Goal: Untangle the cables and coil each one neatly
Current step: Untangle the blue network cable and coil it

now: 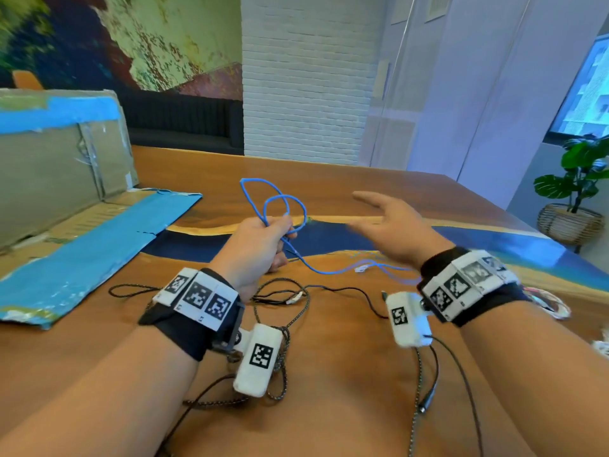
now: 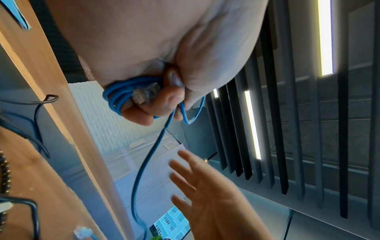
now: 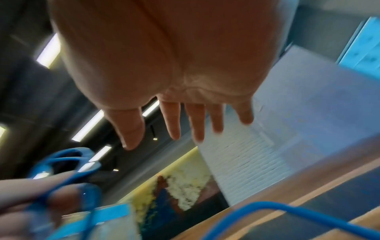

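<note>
My left hand [image 1: 263, 239] grips several loops of a thin blue cable [image 1: 273, 206] above the table; the loops stand up over my fist. In the left wrist view the blue cable [image 2: 121, 95] wraps round my curled fingers, with its clear plug [image 2: 146, 94] pressed against them. The cable's free tail [image 1: 333, 270] hangs down and runs right across the table to a small clear plug [image 1: 362, 268]. My right hand [image 1: 392, 225] hovers to the right with fingers [image 3: 174, 123] spread, holding nothing. Black and braided cables [image 1: 296, 311] lie tangled on the table beneath my wrists.
A flattened cardboard box with blue tape [image 1: 66, 199] covers the table's left side. The wooden table [image 1: 346, 374] has a dark blue band across it. A pale coiled cable [image 1: 553, 305] lies at the right edge. A potted plant [image 1: 576, 183] stands beyond the table.
</note>
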Action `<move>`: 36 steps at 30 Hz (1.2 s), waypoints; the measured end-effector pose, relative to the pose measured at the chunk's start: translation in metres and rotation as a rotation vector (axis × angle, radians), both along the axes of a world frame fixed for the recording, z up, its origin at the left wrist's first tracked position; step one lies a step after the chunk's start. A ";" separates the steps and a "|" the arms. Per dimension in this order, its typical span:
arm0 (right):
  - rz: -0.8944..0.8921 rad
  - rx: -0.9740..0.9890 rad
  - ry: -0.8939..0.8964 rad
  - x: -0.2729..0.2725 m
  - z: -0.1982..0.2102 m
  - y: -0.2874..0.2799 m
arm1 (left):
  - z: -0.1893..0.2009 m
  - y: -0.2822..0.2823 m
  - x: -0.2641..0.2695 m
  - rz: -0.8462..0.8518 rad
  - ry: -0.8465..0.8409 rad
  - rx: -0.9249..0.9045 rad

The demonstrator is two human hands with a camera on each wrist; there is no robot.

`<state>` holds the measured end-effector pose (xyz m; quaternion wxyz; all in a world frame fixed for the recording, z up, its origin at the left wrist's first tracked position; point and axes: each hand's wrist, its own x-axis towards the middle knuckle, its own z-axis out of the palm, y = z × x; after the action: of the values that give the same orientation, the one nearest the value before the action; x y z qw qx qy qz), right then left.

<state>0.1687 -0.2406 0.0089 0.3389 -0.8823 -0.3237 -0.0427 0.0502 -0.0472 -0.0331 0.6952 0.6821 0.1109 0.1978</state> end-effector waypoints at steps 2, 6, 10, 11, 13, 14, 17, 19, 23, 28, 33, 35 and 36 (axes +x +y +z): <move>0.255 0.043 0.158 -0.028 -0.014 0.031 | 0.000 0.002 -0.001 0.012 -0.015 -0.006; 0.379 0.108 0.218 -0.056 -0.039 0.079 | -0.001 0.018 -0.011 0.047 -0.047 0.018; 0.233 0.652 0.172 -0.037 -0.039 0.088 | -0.003 0.047 -0.027 0.006 -0.018 0.047; 0.188 0.772 0.173 -0.029 -0.035 0.084 | -0.005 0.055 -0.030 -0.016 -0.002 0.009; 0.110 0.918 0.152 -0.011 -0.030 0.070 | -0.007 0.065 -0.036 -0.066 0.030 -0.090; 0.066 0.946 0.131 -0.002 -0.030 0.062 | -0.008 0.069 -0.038 -0.090 0.042 -0.129; -0.103 0.901 0.039 0.020 -0.039 0.042 | -0.005 0.074 -0.040 -0.141 0.005 -0.221; -0.205 0.828 -0.028 0.032 -0.047 0.030 | -0.002 0.078 -0.042 -0.144 -0.059 -0.335; -0.352 0.663 -0.069 0.051 -0.062 0.010 | -0.001 0.087 -0.045 -0.161 -0.188 -0.550; -0.245 0.275 0.046 0.044 -0.068 0.015 | -0.003 0.079 -0.042 -0.172 -0.186 -0.607; -0.086 -0.026 -0.001 0.022 -0.067 0.042 | -0.008 0.065 -0.035 -0.077 -0.086 -0.400; -0.083 -0.083 -0.123 0.008 -0.062 0.050 | -0.008 0.060 -0.033 -0.034 -0.051 -0.304; -0.071 -0.062 -0.159 -0.001 -0.058 0.054 | -0.008 0.057 -0.033 -0.027 -0.042 -0.280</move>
<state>0.1676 -0.1863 -0.0496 0.2828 -0.8972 -0.3193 -0.1147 0.0168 0.0097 -0.0415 0.7882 0.5757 0.1136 0.1855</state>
